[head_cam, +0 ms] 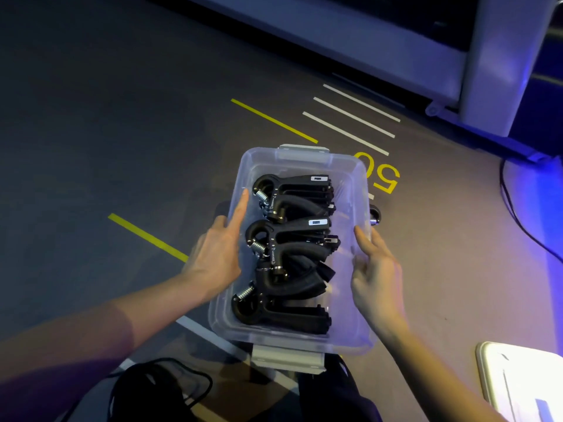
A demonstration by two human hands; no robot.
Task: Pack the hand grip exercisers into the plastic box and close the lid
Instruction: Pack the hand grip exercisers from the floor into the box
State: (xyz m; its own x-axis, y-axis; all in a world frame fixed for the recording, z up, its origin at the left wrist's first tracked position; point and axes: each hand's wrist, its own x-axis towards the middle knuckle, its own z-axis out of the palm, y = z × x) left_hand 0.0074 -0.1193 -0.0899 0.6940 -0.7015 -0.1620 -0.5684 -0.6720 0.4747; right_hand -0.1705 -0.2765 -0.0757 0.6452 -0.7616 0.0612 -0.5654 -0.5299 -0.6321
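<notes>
A dark grey floor [106, 102] is carrying yellow painted lines [274, 120], white stripes [355, 118] and a yellow "50" [380, 176]. Blue-violet light is washing its right side, where a pale grey cabinet [499, 65] is standing.

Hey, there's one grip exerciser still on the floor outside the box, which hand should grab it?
Probably the right hand. The stray exerciser peeks out beyond the right wall of the plastic box, just ahead of that hand's fingertips. The left hand rests on the opposite wall and would have to cross the box.

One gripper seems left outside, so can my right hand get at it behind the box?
Probably yes: the stray exerciser lies beside the box, past the right hand, nothing covering it.
</notes>
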